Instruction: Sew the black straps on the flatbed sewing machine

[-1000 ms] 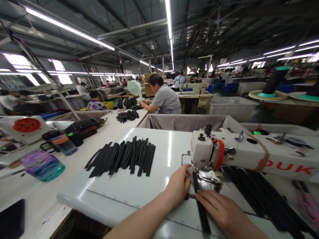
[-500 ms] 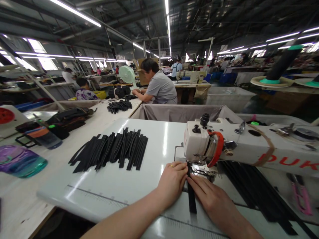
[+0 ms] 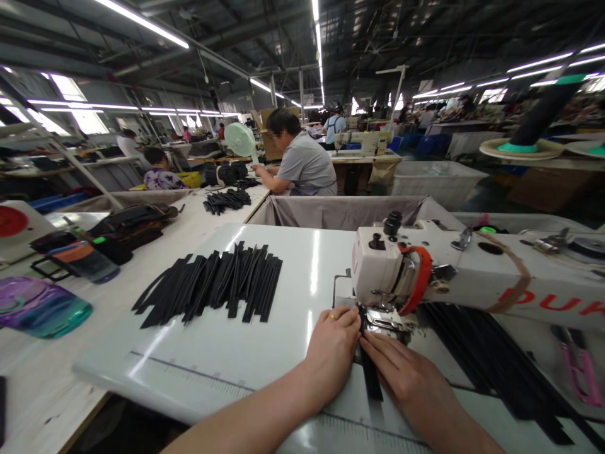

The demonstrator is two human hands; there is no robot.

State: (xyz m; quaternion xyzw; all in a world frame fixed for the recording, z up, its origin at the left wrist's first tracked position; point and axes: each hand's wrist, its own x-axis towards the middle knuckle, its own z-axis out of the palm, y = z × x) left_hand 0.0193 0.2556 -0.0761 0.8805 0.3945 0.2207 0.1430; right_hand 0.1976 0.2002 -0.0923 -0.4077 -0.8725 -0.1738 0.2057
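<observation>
A narrow black fabric strip [image 3: 372,381] lies under the head of a white sewing machine [image 3: 472,268], its loose end slanting toward me. On its left side my left hand [image 3: 333,347], with a ring on one finger, presses the strip with fingers bent and held together beside the presser foot. My right hand [image 3: 409,375] pinches the strip's right edge, fingertips close to the left hand's. The needle and the strip's far end are hidden by the fingers and machine head. A pile of black strips [image 3: 212,284] rests on the machine table [image 3: 293,252], left of my hands.
Longer black strips [image 3: 501,369] lie right of my right arm, near pink-handled thread snips [image 3: 582,378]. A purple-teal bottle [image 3: 45,309] and a blue cup [image 3: 87,261] stand at left. Beyond a cloth-lined bin [image 3: 340,211], a co-worker [image 3: 307,157] sits handling dark pieces.
The strip's near end has swung slightly right and now slants more. Both hands stay pressed on it by the machine foot. The view has shifted a little.
</observation>
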